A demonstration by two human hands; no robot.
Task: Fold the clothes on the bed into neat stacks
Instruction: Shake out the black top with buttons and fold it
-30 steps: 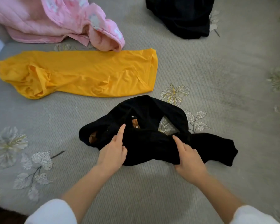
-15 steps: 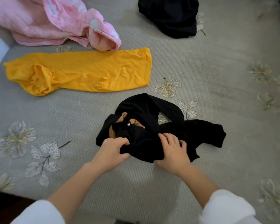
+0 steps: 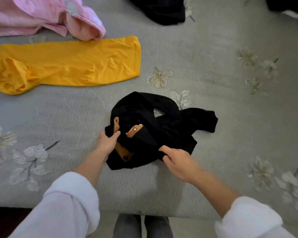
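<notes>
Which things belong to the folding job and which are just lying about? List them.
Job: black garment, gripped by left hand and right hand; waiting: yellow garment, pink padded garment, dark pile.
Lying about: floral bed cover; dark thing at top-right edge, unclear.

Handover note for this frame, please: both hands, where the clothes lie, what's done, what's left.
Left hand: grips the near-left edge of the black garment.
Right hand: pinches a fold at its near-right side.
The black garment lies bunched on the bed, tan tabs showing. Beyond it: a yellow garment spread out long, a pink garment crumpled at far left, a dark pile at the far edge.
Done: no neat stack in view.
Left: fold each piece, then stack.
</notes>
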